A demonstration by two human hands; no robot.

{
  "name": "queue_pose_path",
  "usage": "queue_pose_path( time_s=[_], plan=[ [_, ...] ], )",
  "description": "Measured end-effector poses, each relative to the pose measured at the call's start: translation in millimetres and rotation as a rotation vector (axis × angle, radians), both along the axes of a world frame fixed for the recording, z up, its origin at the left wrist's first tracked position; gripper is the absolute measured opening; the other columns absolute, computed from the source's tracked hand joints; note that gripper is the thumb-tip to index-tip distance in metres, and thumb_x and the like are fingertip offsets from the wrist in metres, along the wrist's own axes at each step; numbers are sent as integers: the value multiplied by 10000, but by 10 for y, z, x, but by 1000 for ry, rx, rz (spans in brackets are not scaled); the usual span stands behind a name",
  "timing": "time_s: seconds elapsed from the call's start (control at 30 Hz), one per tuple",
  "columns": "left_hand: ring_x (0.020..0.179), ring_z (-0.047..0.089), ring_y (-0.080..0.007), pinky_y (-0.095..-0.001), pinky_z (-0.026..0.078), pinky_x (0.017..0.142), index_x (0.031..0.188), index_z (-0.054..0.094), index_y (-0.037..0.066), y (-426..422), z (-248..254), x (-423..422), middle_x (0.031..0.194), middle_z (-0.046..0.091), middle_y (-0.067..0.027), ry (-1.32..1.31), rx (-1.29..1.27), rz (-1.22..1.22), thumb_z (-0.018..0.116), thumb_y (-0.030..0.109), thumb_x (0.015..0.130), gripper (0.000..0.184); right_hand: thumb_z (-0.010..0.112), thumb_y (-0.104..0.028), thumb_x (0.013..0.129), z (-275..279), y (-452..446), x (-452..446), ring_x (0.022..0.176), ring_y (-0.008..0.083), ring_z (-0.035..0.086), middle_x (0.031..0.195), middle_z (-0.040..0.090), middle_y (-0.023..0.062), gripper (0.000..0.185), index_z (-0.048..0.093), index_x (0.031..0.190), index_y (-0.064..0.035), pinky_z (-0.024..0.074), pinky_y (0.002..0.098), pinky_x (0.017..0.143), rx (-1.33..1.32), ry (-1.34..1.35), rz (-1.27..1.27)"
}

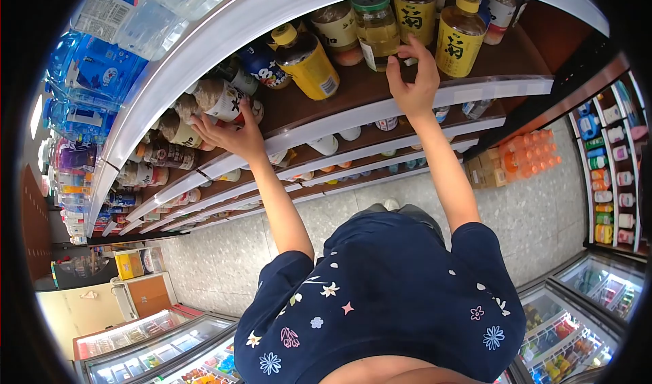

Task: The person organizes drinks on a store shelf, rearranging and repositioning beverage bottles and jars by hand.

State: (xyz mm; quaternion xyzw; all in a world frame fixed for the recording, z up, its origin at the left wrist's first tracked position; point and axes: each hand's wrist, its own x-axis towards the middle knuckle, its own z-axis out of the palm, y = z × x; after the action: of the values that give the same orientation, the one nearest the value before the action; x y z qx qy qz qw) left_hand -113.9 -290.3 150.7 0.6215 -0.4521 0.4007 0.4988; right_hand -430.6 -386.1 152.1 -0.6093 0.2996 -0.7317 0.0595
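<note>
My left hand (234, 134) is at the shelf on the left, its fingers and thumb on either side of a drink bottle (221, 100) with a whitish label and dark lettering. Part of that bottle is hidden behind the fingers. My right hand (415, 82) is raised in front of a green-capped bottle (375, 31) of pale yellow drink. Its thumb and fingers are apart, with nothing visible between them. Behind its fingertips stands a yellow-labelled bottle (415, 14). A similar yellow-capped bottle (460, 41) is to the right. Between my hands stands an orange-yellow bottle (307, 61) with a yellow cap.
A pale shelf edge (475, 88) runs below the bottles, with more stocked shelves underneath. Large water bottles (102, 68) fill the upper left. Orange bottles in a pack (526, 154) stand on the grey floor (204, 265) at right. Glass-fronted coolers (564, 330) are behind me.
</note>
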Motion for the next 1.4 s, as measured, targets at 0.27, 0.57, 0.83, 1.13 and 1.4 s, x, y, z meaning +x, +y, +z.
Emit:
queue_pose_path(
  time_s=[0.27,0.57,0.83,1.13,1.4],
  plan=[
    [1439,230,-416,-574,199,1144,1408,373,-11,-3,-3,-7,1541,280,-227,26,10,-5,838,370,762,882,727,-78,756,33,-24,-20,911,290,586,1051,622,108,314,669,1062,-50,493,371,768,-98,96,-127],
    [1438,229,-417,-570,206,1141,1397,382,-20,12,8,-5,1536,291,-226,2,-1,8,842,359,760,873,720,-79,796,7,11,-22,971,280,581,1116,616,117,315,659,1104,-42,479,376,835,-30,136,-96],
    [1440,233,-407,-544,251,1132,1383,392,-34,22,28,-15,1539,293,-216,-13,18,34,839,330,766,844,726,-84,767,36,-24,-16,955,290,576,1111,616,105,356,647,1112,-47,476,375,810,-115,165,-182],
    [1441,237,-397,-535,222,1147,1373,404,-28,8,21,-33,1536,298,-221,37,-8,0,842,332,764,832,713,-72,798,-12,0,7,994,279,609,1096,644,134,355,635,1141,-28,491,367,844,-1,37,-32],
    [1432,252,-407,-567,209,1140,1376,404,-20,6,19,-17,1529,311,-218,-10,-10,21,840,351,763,839,702,-65,774,45,-32,-14,955,313,614,1100,647,135,372,626,1134,-9,499,380,806,-138,131,-165]
  ],
)
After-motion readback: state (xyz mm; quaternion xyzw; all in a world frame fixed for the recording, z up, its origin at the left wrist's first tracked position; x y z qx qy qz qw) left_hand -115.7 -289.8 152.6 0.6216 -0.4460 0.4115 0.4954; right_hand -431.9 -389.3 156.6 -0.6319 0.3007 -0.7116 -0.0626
